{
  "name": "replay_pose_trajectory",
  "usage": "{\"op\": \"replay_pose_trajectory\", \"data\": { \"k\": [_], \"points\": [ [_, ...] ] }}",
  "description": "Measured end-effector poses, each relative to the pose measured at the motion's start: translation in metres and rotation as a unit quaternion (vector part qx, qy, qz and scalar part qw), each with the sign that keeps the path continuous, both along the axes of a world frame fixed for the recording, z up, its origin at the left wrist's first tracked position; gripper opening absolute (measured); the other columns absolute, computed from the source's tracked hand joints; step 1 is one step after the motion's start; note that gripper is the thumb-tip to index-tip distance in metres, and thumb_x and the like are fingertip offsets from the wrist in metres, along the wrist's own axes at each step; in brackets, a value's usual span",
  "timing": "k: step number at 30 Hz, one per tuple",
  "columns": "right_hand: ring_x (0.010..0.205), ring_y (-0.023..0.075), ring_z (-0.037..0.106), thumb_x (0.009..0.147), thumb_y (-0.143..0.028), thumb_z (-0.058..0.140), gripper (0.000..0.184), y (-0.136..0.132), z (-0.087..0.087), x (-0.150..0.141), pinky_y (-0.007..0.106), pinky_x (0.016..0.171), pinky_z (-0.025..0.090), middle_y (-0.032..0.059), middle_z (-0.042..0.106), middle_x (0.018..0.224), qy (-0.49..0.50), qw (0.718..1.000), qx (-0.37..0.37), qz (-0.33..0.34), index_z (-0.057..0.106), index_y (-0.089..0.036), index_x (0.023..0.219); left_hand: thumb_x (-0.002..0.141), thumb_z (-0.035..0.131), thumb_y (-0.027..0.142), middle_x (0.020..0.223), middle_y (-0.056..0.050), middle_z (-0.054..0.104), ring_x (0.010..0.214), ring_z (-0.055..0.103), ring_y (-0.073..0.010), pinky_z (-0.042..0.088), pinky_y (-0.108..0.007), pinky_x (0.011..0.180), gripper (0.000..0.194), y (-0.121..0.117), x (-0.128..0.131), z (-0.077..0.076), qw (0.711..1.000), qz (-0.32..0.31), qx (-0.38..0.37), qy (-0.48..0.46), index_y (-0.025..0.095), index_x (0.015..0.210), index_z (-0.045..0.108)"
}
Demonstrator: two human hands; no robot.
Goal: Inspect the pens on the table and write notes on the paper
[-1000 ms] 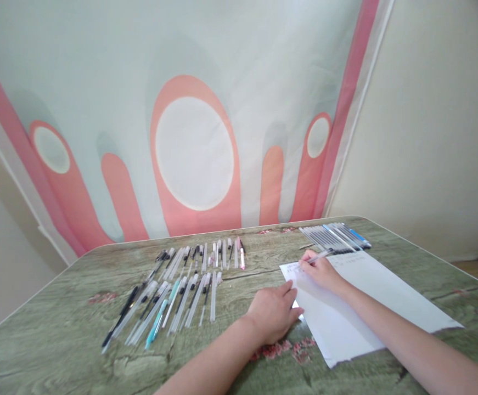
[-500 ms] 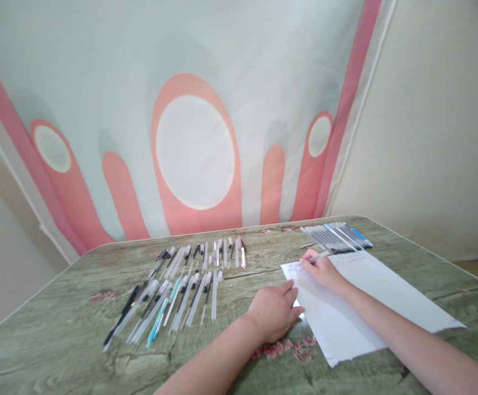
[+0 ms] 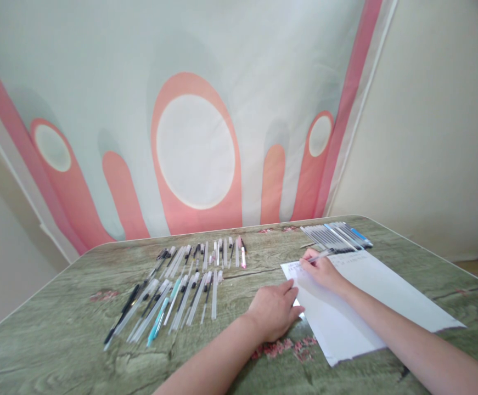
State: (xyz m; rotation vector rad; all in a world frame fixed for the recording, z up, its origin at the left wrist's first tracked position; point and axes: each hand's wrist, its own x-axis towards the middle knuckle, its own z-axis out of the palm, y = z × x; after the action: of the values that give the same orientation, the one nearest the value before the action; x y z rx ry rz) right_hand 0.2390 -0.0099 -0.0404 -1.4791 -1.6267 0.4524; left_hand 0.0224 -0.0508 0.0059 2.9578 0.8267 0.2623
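Note:
A pen (image 3: 321,255) is pinched in my right hand (image 3: 320,269), over the upper left part of a white sheet of paper (image 3: 354,307). Small rows of handwriting run along the top of the sheet. At the paper's left edge lies my left hand (image 3: 275,311), palm down with its fingers outstretched, touching the edge. Something pale and shiny shows between that hand and the sheet; I cannot make out what it is. My right forearm crosses the paper and hides part of it.
Left of my hands lie two rows of dismantled pens, with clear barrels (image 3: 195,299), a teal pen (image 3: 157,323) and a pink one (image 3: 243,253). Behind the paper is a row of refills or pens (image 3: 325,237). A patterned sheet (image 3: 197,44) hangs beyond the wood-look table (image 3: 78,323).
Almost nothing differs. Both hands rest in nearly the same places, and the pen stays in my right hand at the top left of the paper.

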Motion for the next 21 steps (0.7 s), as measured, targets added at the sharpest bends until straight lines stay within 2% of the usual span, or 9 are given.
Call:
{"op": "replay_pose_trajectory", "data": {
  "k": [21],
  "points": [
    [0.052, 0.0125, 0.044, 0.073, -0.030, 0.046, 0.015, -0.0004, 0.0017, -0.0009, 0.025, 0.053, 0.034, -0.0039, 0.046, 0.054, -0.003, 1.000, 0.000, 0.005, 0.045, -0.020, 0.062, 0.086, 0.020, 0.045, 0.126, -0.010, 0.044, 0.097, 0.054, -0.0222, 0.043, -0.036, 0.081, 0.049, -0.0007, 0.0002, 0.0020, 1.000, 0.004, -0.004, 0.006, 0.017, 0.118, 0.043]
  ]
}}
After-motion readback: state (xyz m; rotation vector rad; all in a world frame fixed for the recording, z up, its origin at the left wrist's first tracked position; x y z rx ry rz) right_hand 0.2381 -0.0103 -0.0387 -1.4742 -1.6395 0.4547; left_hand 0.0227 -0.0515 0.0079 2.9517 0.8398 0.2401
